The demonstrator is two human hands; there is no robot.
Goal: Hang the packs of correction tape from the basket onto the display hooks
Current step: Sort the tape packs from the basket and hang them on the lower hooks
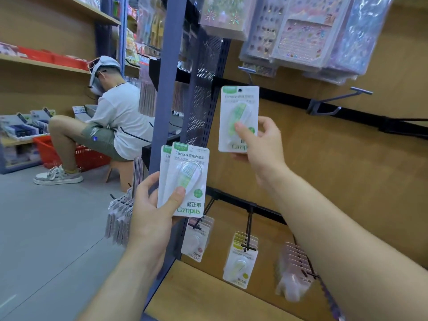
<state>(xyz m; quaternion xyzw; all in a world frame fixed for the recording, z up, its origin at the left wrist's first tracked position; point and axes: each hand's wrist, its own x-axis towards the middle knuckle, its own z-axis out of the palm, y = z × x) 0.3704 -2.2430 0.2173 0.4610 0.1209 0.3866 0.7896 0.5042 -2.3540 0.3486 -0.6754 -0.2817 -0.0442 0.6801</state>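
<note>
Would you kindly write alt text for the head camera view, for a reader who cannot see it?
The right hand holds a green correction tape pack up at a display hook on a wooden wall, while the left hand grips two more packs. Similar packs hang on lower hooks.

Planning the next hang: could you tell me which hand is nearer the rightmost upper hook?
Right. The right hand, holding one pack, is below-left of the hook; the left hand, gripping spare packs, is much farther down-left.
</note>
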